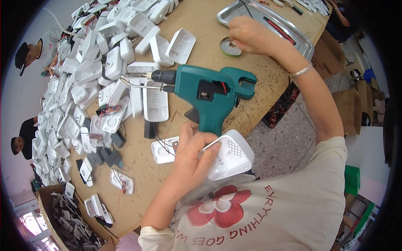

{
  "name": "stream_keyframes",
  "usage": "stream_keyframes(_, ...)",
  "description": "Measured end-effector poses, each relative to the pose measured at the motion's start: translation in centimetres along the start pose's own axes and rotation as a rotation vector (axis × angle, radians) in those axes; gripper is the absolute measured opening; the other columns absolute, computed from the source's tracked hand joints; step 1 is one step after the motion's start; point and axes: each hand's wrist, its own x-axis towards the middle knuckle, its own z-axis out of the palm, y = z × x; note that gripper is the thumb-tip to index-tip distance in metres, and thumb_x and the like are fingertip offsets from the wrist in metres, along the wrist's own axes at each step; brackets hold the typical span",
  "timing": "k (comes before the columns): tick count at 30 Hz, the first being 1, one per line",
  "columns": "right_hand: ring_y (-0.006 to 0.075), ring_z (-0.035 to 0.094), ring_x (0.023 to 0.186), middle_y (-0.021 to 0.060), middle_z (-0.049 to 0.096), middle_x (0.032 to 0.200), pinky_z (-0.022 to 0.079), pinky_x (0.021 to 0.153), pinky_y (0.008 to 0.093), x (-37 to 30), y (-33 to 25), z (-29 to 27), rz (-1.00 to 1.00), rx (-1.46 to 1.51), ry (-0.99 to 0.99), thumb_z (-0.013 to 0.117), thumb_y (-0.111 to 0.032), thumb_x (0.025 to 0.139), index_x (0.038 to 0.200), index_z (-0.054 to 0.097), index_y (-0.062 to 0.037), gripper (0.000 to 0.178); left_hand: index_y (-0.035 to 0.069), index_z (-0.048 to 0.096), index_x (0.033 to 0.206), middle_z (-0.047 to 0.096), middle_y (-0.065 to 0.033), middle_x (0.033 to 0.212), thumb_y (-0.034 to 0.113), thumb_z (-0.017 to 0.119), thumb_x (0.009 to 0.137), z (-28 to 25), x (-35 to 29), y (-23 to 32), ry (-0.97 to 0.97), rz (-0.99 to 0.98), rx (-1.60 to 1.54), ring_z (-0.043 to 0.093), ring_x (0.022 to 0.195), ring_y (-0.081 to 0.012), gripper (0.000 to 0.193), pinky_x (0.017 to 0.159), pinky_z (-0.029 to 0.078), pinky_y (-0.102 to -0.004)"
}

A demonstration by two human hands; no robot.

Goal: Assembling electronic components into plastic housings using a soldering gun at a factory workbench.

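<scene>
In my left hand [193, 155] is a white plastic housing [231, 157], an open shell with a grid of small holes, tilted near my body. The thumb presses on its rim, and the other fingers lie close to the grip of a teal soldering gun [205, 90]. That gun points left, with a metal tip and a thin bent feed tube. Farther off, my right hand [250, 35] is closed just above a small round tin [230, 47]. Whatever its fingertips may pinch is hidden. Below the gun lies a white cover [162, 151] with wires and a small board.
White housings [90, 71] are heaped along the table's left side. A metal tray [307, 48] with a red-black pen-like tool [279, 30] sits at the far right. Dark blocks [111, 157] lie left of my left hand. A carton [50, 209] of parts stands lower left. Two people are beyond the heap.
</scene>
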Motion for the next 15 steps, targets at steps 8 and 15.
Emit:
stream_keyframes(8,0.0155,0.052,0.08,0.0085,0.056,0.087,0.042,0.074,0.0252,-5.3,-5.0,-4.8,0.205,0.715,0.481,0.055,0.001,0.085,0.087,0.056,0.004,0.003,0.0,0.059,0.093,0.046,-0.0142,0.095,0.014,0.059,0.088,0.7,0.9,-0.1,0.009,-0.039,-0.081,0.048,0.091,-0.026,0.014,0.081,0.039,-0.0323)
stream_keyframes(15,0.0186,0.06,0.08,0.0122,0.062,0.089,0.049,0.073,0.0292,-8.9,-9.6,-1.5,0.341,1.686,0.888,0.052,-0.003,0.089,0.094,0.061,0.0021,0.011,0.0,0.058,0.099,0.048,-0.0075,0.099,0.016,0.054,0.092,1.8,1.4,0.0,0.014,-0.082,-0.167,0.047,0.091,-0.0165,0.017,0.08,0.038,-0.0275)
